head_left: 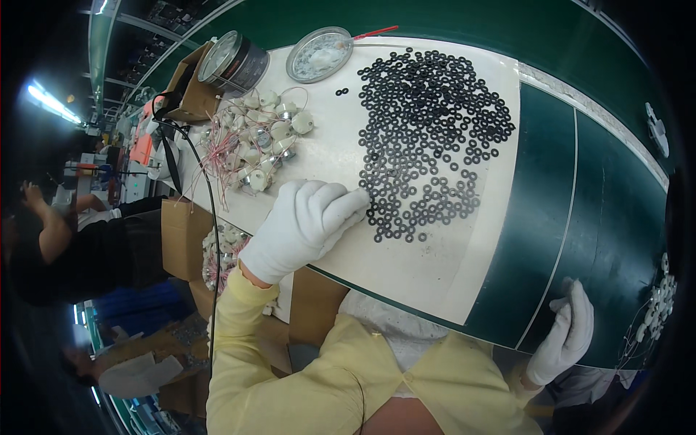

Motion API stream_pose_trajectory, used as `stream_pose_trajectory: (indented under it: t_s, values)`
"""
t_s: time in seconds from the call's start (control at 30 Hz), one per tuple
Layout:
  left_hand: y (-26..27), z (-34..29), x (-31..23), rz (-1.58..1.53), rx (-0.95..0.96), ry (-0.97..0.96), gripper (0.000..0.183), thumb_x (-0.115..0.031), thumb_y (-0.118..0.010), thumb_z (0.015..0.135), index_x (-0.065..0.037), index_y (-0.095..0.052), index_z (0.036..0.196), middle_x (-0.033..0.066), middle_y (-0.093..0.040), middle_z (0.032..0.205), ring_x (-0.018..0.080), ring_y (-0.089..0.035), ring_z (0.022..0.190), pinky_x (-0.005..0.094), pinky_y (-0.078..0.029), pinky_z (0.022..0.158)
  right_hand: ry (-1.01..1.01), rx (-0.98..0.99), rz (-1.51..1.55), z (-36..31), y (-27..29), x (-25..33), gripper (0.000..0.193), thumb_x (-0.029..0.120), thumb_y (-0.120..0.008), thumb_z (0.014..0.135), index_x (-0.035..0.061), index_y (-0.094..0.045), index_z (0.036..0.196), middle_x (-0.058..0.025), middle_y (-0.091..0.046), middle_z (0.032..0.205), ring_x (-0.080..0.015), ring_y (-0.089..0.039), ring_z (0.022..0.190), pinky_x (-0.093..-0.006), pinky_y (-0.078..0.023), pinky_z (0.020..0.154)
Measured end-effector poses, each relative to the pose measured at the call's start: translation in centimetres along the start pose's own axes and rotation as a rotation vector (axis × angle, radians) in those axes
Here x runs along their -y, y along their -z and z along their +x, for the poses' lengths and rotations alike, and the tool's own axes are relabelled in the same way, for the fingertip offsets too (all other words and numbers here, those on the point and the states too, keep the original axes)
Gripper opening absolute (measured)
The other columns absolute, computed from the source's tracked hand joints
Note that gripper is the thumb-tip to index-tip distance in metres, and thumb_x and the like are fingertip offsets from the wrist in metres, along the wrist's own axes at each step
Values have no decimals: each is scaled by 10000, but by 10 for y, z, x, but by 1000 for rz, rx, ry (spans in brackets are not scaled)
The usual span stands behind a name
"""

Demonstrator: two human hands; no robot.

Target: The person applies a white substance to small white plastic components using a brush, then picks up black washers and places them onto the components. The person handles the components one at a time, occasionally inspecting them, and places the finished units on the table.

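Note:
My left hand (308, 221), in a white glove, reaches over a white sheet (413, 275) with thumb and fingers pinched together. Its fingertips touch the left edge of a wide spread of small black rings (420, 87); whatever they pinch is too small to make out. At the right, my right hand (565, 330), also gloved in white, is above the near part of the dark green tabletop (544, 188). Its fingers are drawn together, and anything between them is hidden. Beyond my left hand lies a heap of small whitish parts (302, 122) with thin pink wires.
A round dish (319, 54) of pale paste, with a red stick (377, 31), is at the back beside a metal can (250, 65). Cardboard boxes (183, 239) stand left of the table. More wired white parts (656, 304) lie far right. Another person (80, 246) is at left.

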State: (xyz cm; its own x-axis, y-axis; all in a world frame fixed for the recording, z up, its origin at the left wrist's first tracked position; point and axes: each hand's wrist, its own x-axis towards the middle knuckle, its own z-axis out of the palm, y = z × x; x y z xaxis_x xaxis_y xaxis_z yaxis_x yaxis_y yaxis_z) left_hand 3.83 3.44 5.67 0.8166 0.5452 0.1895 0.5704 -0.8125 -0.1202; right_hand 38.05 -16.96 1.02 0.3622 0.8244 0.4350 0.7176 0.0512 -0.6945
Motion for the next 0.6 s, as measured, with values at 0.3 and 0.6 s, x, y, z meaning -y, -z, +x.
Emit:
stream_pose_trajectory:
  t_s: [0.3,0.6]
  values:
    - [29,3,-3,325,348,-178,260,-129,-604,847,-88,-559,1100,10,-490,752,179,-527,673,336,-400,648,46,4,-37,1,0,-1,379,-2,-517,897,-74,-620,1255,-198,-697,1097,-220,-576,739,-312,-493,669]
    - [40,27,-5,530,533,-374,186,-142,-569,828,-39,-545,981,5,-462,705,151,-495,618,320,-357,570,-89,4,-22,-1,-2,-4,395,-15,-511,897,-67,-615,1275,-190,-691,1124,-202,-592,756,-301,-497,702]
